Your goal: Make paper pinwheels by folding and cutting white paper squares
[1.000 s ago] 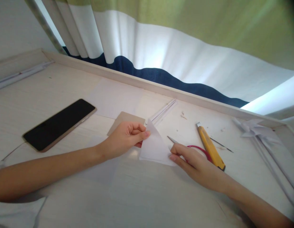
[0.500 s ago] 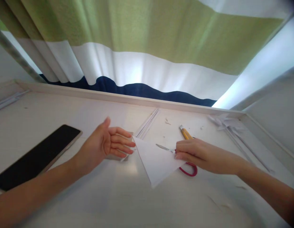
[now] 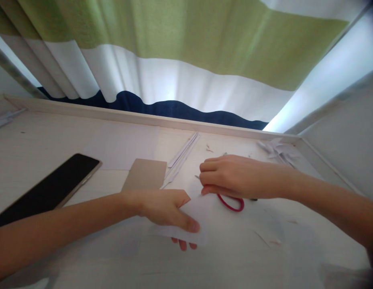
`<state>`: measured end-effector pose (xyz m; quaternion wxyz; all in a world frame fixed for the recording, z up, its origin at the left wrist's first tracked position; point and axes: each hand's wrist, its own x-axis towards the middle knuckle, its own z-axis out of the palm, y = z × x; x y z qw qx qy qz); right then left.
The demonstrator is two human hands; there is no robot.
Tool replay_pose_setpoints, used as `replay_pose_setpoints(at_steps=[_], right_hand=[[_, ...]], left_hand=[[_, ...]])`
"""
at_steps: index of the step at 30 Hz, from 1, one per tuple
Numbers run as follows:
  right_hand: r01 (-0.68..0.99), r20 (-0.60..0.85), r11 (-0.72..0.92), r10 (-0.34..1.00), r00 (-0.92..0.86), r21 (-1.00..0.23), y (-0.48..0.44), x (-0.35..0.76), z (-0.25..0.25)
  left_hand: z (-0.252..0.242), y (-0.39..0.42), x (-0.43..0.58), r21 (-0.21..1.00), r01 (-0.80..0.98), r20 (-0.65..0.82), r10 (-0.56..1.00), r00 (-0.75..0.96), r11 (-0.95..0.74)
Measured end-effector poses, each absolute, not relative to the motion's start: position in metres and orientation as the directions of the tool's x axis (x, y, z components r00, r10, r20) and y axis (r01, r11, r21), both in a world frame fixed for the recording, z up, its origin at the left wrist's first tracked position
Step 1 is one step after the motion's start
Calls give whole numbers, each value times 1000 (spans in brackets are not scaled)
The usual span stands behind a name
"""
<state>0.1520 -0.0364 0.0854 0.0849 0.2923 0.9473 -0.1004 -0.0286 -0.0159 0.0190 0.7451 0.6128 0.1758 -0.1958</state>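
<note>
My left hand (image 3: 171, 212) grips a white paper (image 3: 201, 212), thumb on top and fingertips showing beneath its lower edge. At the paper's upper right, my right hand (image 3: 219, 176) has its fingers closed in a pinch by the paper's edge; whether paper is between them is hard to tell. Scissors (image 3: 234, 205) with a red handle lie partly under my right hand, one blade tip poking out at its left. A grey-beige card (image 3: 147, 174) lies just behind my left wrist.
A black phone (image 3: 47, 186) lies at the left, near a flat white sheet (image 3: 123, 144). Folded paper strips (image 3: 183, 154) sit at the back middle, a paper pinwheel (image 3: 276, 149) at the back right. Paper scraps are scattered at right. A raised rim (image 3: 138, 119) runs below the curtain.
My left hand has gone from open to gripping the paper, moving right and down. My right hand has shifted left and up. The paper has turned, and the card is more exposed.
</note>
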Motion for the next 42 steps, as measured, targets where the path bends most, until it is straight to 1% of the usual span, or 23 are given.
replay_pose_setpoints(at_steps=[1,2,5,6,8,11,13,15,18,21,23,26,28,29,30,31,32,33,34,35,37,40,42], right_hand=[[609,-168,780,587,-792,-145,-34,155,86],[655,-108,739,646,-755,-157,-33,158,85],[804,43,548,832,-554,-231,-36,173,77],[847,50,472,879,-475,-245,-39,180,72],[911,-18,348,933,-360,-224,-47,193,56],[959,-179,253,945,-273,-127,-61,208,28],[966,-231,231,940,-252,-112,-69,214,12],[970,-252,219,938,-238,-101,-75,215,3],[977,-238,179,950,-202,-117,-80,215,-1],[988,-243,138,958,-153,-76,-82,215,-1],[987,-271,155,949,-163,-51,-83,215,-1],[979,-295,191,934,-203,-71,-84,216,-2],[975,-300,165,932,-204,-150,-84,216,-1],[963,-301,121,934,-192,-240,-84,216,-1],[926,-304,55,936,-177,-372,-83,215,0],[847,-316,-31,934,-164,-531,-83,213,1],[721,-336,-125,929,-157,-681,-82,212,2],[571,-356,-208,921,-160,-794,-81,209,3],[425,-369,-271,914,-168,-864,-80,206,4],[308,-369,-306,914,-170,-901,-80,203,6],[173,-333,-302,923,-192,-938,-81,195,9],[85,-275,-262,908,-316,-961,-87,188,8],[74,-280,-275,866,-415,-959,-91,188,3]], left_hand=[[15,-19,-28,822,495,-490,-91,867,281],[12,-21,-27,806,464,-476,-66,877,368],[7,-29,-29,782,302,-457,171,873,546],[6,-32,-29,769,245,-463,249,851,590],[7,-35,-31,736,152,-482,352,802,660],[9,-38,-34,709,56,-490,433,757,703],[10,-39,-34,713,10,-482,479,734,701],[9,-39,-34,722,-18,-479,518,709,692],[8,-40,-32,724,-61,-477,562,676,687],[5,-40,-30,723,-119,-461,604,650,680],[4,-40,-30,725,-152,-447,626,639,672],[4,-38,-29,719,-175,-436,632,640,673],[4,-38,-28,739,-163,-425,640,640,654],[5,-37,-28,757,-153,-416,650,636,635],[5,-37,-28,778,-143,-405,663,630,611],[6,-37,-28,798,-136,-392,678,622,587],[7,-37,-29,814,-134,-379,691,615,566],[7,-37,-29,823,-134,-369,700,611,551],[8,-36,-30,829,-134,-362,703,612,544],[9,-36,-31,832,-136,-356,705,613,538],[12,-35,-32,832,-133,-354,700,620,539],[18,-33,-35,835,-100,-370,687,625,541],[23,-32,-38,849,-65,-374,683,627,525]])
